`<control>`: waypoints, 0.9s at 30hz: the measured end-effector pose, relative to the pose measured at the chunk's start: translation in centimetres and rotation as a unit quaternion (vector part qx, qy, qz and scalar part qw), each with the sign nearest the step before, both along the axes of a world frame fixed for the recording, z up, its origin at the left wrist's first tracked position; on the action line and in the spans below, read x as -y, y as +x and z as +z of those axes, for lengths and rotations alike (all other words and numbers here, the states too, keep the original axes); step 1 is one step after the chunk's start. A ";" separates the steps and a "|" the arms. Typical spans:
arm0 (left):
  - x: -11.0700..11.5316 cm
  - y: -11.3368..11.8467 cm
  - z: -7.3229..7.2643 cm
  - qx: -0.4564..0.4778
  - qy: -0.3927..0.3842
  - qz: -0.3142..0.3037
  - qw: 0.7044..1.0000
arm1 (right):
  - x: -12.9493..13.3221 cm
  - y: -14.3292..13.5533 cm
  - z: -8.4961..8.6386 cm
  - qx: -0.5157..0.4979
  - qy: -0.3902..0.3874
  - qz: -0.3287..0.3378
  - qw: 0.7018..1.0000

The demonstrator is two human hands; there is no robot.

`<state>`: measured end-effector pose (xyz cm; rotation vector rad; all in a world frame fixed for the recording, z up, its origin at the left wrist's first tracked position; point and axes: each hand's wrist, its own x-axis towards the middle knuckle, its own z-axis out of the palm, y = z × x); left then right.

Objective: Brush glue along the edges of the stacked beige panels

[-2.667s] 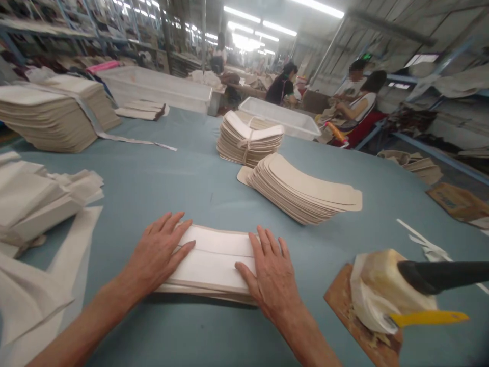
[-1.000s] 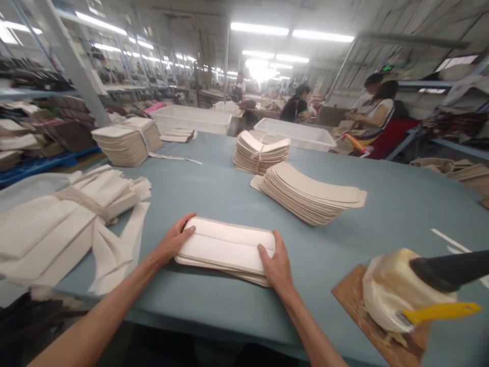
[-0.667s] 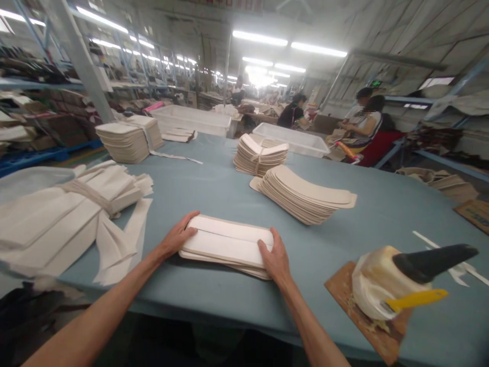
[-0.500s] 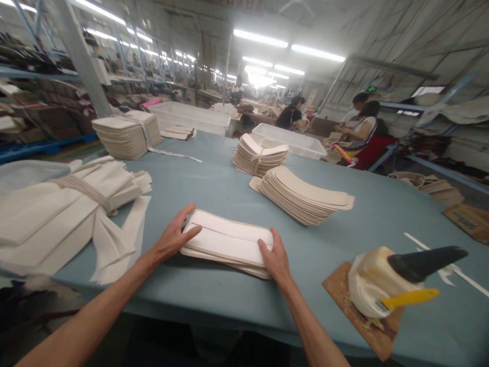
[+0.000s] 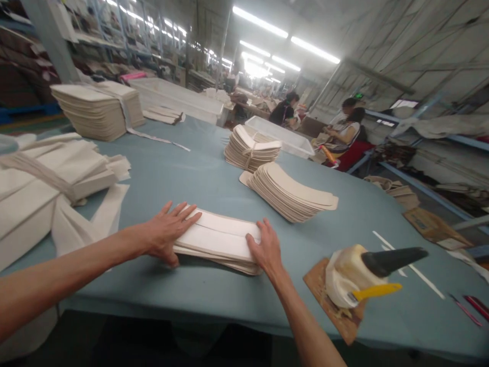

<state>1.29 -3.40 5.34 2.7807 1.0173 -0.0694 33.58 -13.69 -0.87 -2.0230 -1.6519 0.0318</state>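
The left hand (image 5: 167,232), fingers spread apart, rests on the left end of the low stack of white-topped beige rectangular panels (image 5: 219,235), near the front edge of the blue-green table (image 5: 206,178). The right hand (image 5: 267,247) is clamped on the stack's right end, thumb on top. Beyond sit 2 beige stacks: 1 of curved fanned pieces (image 5: 296,191), 1 of cord-tied bent pieces (image 5: 252,148). Right of them, a yellow-handled brush (image 5: 378,291) leans at a whitish container (image 5: 344,272).

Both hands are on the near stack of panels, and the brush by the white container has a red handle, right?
Only the colour is wrong: the head view shows a yellow handle. The left hand and right hand are indeed on the near stack.
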 end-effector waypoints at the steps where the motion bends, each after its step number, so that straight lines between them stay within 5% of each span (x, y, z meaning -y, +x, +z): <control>1: -0.3 0.2 0.1 0.000 -0.001 -0.002 1.000 | -0.2 -0.1 0.9 0.021 -0.006 0.015 1.000; 6: -2.1 1.6 1.1 -0.039 -0.034 0.009 0.999 | -1.9 -1.4 5.0 0.096 -0.049 0.122 0.987; 10: -2.9 2.2 1.9 -0.074 -0.039 0.008 0.996 | -3.2 -2.5 6.1 0.116 -0.086 0.150 0.978; 21: -3.1 1.0 1.2 -0.044 -0.073 -0.008 0.996 | -2.6 -3.2 3.2 0.085 -0.070 0.175 0.978; 24: -2.8 -0.1 1.5 0.109 -0.150 0.063 0.981 | -2.6 -2.8 2.8 0.065 -0.044 0.148 0.986; 27: -1.9 -1.3 0.7 0.262 -0.170 0.192 0.930 | -2.0 -2.2 2.3 -0.011 -0.001 0.059 0.998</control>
